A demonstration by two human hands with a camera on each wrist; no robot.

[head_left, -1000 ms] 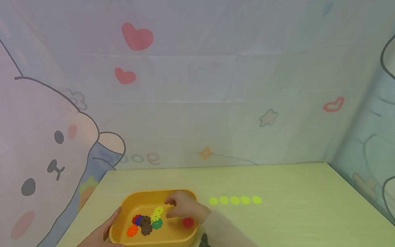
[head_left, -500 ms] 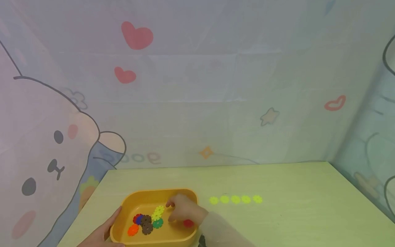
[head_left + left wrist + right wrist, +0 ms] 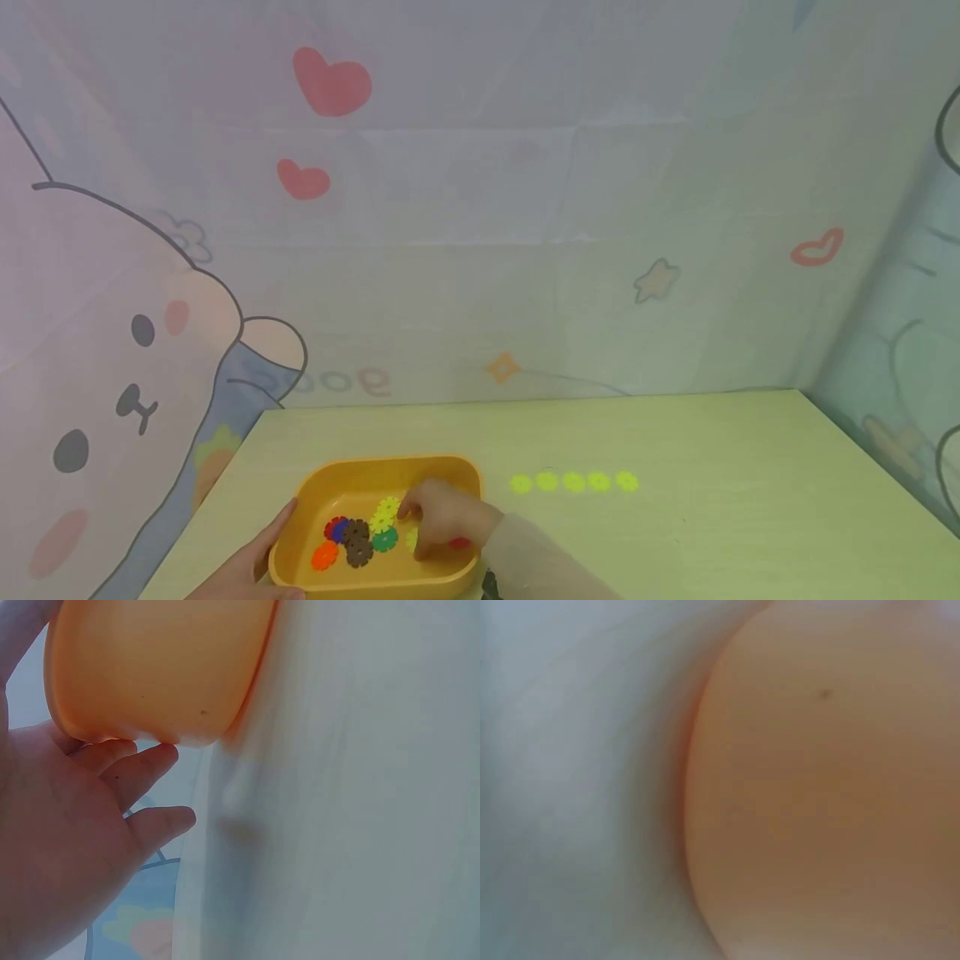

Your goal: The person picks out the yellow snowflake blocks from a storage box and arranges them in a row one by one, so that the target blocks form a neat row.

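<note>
In the head view, the left hand (image 3: 243, 565) holds the left end of a yellow plastic tub (image 3: 322, 477); the left wrist view shows its fingertips against the tub's wall (image 3: 165, 667). The right hand (image 3: 450, 518) is inside the tub, index finger and thumb spread apart. A yellow snowflake disc (image 3: 412, 539) shows between them, partly covered by the hand. Left of it lie two overlapping yellow discs (image 3: 382, 522), a green disc (image 3: 385, 539), brown discs (image 3: 359, 552), an orange disc (image 3: 325, 555), a blue disc (image 3: 340, 531) and a red one (image 3: 332, 525).
Several yellow discs (image 3: 574, 482) lie in a row on the pale table (image 3: 697, 517), right of the tub. Another red disc (image 3: 460, 543) is mostly hidden under the right hand. A printed cloth (image 3: 465, 208) hangs behind the table. The right wrist view is filled by the tub's outer wall (image 3: 825, 787).
The right hand has dipped slightly toward the front of the tub. A yellow disc has come into view by its thumb, while the red disc there is more covered. The left hand stays put.
</note>
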